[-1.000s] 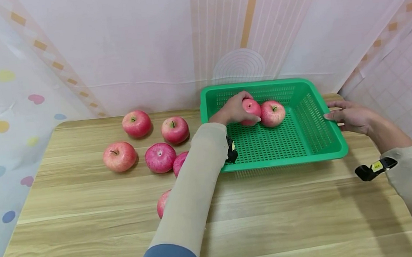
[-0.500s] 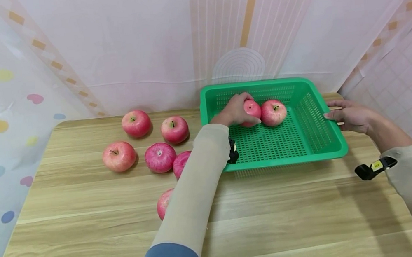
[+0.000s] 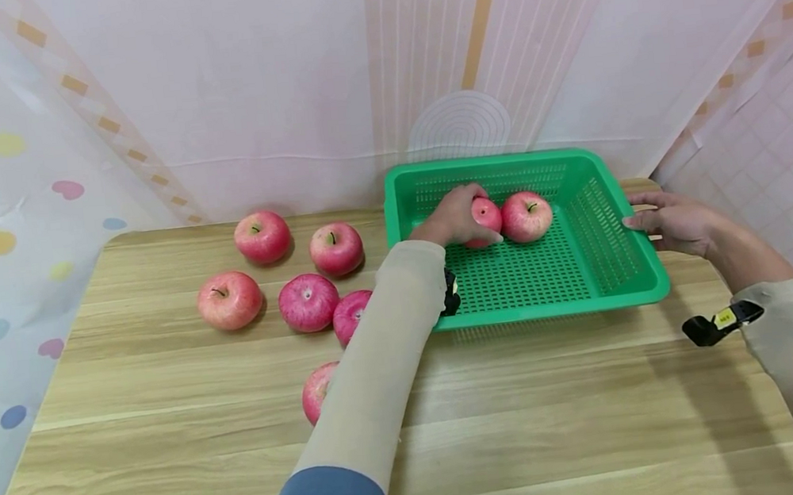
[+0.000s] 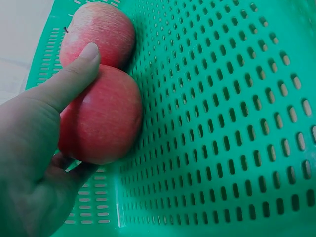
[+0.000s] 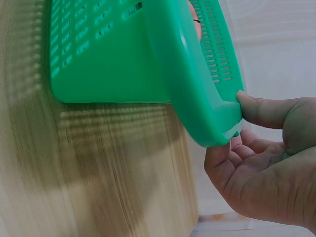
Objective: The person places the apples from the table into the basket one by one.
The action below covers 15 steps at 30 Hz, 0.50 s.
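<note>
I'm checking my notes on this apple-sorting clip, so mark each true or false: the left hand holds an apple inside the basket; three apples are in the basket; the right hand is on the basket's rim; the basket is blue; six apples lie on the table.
1. The left hand holds an apple inside the basket: true.
2. Three apples in the basket: false, two, the held one and another apple.
3. The right hand is on the rim: true.
4. The basket is blue: false, green.
5. Six apples lie on the table: true.

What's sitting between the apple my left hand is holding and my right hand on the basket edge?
Head view: a second apple, then bare basket floor up to the wall held by the right hand.
</note>
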Each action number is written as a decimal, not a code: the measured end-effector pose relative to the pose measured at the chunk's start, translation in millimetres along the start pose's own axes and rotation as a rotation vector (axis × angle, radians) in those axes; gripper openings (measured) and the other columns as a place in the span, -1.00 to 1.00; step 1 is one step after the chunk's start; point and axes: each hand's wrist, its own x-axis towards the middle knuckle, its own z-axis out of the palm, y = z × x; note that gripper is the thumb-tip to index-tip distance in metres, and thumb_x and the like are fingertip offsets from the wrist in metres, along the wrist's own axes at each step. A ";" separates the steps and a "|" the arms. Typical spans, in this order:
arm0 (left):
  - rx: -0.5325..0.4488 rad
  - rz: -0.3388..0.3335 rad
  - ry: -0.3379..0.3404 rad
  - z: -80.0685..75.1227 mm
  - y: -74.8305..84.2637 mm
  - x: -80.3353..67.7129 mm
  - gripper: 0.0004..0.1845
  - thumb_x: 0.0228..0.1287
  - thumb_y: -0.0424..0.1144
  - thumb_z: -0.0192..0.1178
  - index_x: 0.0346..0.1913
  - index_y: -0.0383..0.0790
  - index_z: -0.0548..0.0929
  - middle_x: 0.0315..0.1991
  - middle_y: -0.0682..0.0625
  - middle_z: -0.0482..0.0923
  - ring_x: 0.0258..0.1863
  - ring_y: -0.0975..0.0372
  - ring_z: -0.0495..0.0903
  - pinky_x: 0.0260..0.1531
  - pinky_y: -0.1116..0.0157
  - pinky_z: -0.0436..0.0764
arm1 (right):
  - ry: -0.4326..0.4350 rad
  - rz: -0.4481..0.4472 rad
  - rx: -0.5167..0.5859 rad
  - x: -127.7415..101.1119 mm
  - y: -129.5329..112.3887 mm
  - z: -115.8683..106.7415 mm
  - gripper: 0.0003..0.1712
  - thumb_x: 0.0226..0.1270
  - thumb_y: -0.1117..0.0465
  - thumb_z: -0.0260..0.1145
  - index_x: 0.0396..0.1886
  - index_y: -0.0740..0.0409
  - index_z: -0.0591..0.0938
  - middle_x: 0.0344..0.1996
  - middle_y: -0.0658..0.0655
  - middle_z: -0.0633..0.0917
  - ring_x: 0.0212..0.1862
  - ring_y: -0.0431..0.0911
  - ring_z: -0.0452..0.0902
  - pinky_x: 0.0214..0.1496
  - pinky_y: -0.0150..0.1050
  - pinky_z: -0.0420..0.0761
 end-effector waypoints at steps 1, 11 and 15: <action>0.003 0.001 0.002 0.1 0.0 0.1 -0.18 0.11 -0.07 0.56 0.37 -0.26 0.41 0.27 -0.12 0.45 0.22 0.11 0.46 0.17 0.23 0.53 | 0.001 0.000 0.000 0.2 0.0 0.2 -0.38 0.66 0.27 0.02 0.53 0.35 0.03 -0.22 -0.17 0.63 -0.16 -0.28 0.61 -0.08 -0.26 0.66; 0.010 -0.037 -0.027 3.8 2.2 -0.5 -0.17 0.13 -0.04 0.54 0.41 -0.17 0.40 0.34 -0.13 0.29 0.24 0.11 0.41 0.11 0.22 0.58 | 0.004 -0.007 -0.007 0.4 0.1 1.2 -0.40 0.66 0.27 0.01 0.52 0.34 0.05 -0.23 -0.18 0.63 -0.17 -0.28 0.62 -0.08 -0.25 0.66; 0.017 -0.045 -0.032 3.9 3.4 -0.8 -0.16 0.13 -0.04 0.54 0.43 -0.16 0.39 0.33 -0.12 0.28 0.22 0.13 0.42 0.11 0.24 0.58 | 0.005 -0.006 0.000 -0.4 -0.4 1.8 -0.39 0.66 0.26 0.02 0.52 0.34 0.05 -0.22 -0.17 0.63 -0.17 -0.28 0.61 -0.08 -0.25 0.66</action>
